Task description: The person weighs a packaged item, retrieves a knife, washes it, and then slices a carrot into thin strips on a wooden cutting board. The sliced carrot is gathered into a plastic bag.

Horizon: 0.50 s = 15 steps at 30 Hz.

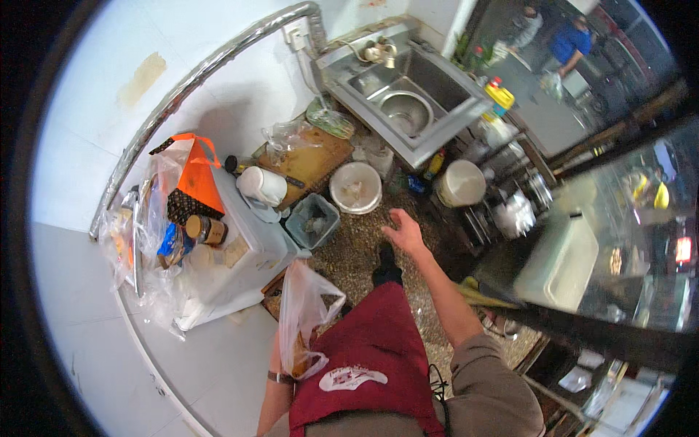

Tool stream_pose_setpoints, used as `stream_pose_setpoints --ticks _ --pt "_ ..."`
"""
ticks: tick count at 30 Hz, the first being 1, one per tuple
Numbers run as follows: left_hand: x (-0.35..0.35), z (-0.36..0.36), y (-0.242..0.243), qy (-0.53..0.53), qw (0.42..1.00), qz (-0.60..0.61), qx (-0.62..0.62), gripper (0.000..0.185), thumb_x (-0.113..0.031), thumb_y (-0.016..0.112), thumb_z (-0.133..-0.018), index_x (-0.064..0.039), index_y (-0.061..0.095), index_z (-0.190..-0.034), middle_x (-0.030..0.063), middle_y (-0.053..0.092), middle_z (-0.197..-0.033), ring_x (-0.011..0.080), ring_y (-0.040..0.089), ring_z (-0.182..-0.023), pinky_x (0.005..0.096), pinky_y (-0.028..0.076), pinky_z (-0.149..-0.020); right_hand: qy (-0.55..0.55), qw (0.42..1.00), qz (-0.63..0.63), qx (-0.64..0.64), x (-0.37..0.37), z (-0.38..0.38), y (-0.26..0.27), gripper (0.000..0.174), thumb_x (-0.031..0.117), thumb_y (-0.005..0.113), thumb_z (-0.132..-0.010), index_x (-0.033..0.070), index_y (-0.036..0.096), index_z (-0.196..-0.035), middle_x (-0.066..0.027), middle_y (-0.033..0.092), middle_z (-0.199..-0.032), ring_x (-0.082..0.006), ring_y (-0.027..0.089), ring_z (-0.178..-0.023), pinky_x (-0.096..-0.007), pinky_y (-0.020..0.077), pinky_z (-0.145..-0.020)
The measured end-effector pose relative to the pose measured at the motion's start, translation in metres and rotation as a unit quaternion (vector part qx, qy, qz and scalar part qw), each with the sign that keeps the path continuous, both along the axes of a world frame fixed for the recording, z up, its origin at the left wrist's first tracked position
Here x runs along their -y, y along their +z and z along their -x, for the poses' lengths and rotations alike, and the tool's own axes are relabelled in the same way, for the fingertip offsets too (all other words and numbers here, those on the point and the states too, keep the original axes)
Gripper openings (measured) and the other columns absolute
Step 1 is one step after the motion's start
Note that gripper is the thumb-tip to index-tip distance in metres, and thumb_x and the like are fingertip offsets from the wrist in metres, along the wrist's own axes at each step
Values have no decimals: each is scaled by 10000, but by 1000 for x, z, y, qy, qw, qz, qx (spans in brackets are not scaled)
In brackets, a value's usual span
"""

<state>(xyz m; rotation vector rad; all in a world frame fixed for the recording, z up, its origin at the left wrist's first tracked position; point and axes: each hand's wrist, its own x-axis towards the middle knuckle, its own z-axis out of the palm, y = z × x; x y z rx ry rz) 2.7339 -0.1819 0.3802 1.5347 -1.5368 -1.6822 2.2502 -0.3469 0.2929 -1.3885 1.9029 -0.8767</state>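
Observation:
My right hand (405,232) reaches over the speckled floor with its fingers apart and nothing in it, just right of a white bucket (356,187). My left forearm is at the lower left, with a translucent plastic bag (307,306) hanging over it; the left hand itself is hidden behind the bag, so its grip cannot be made out. The bag seems to hold something orange-brown. Left of the bucket stands a grey plastic bin (312,221). A wooden cutting board (306,158) lies behind it, with a clear plastic bag on top. A dark red apron covers my front.
A metal sink (407,147) with a steel bowl (407,112) stands ahead. A white chest (262,262) on the left bears a jar (206,229), an orange bag (199,180) and a white pitcher (262,185). Another bucket (461,183) stands at right. Two people are outside, upper right.

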Motion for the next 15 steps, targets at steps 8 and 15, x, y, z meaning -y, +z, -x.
stream_pose_setpoints --ticks 8,15 --pt "29 62 33 107 959 -22 261 498 -352 573 -1064 -57 522 -1462 188 613 -1377 344 633 -1175 430 575 -933 142 979 -52 -136 378 -25 -98 876 317 899 -760 44 488 -1483 -215 601 -1394 -441 563 -1311 -502 484 -1095" --pt "107 155 49 327 897 -218 205 524 -320 652 -1015 -43 540 -1446 201 622 -1388 367 616 -1240 434 533 -1018 110 941 -141 -287 588 -45 -250 1255 438 956 -670 74 242 -1636 -257 433 -1582 -443 453 -1447 -546 426 -1173"
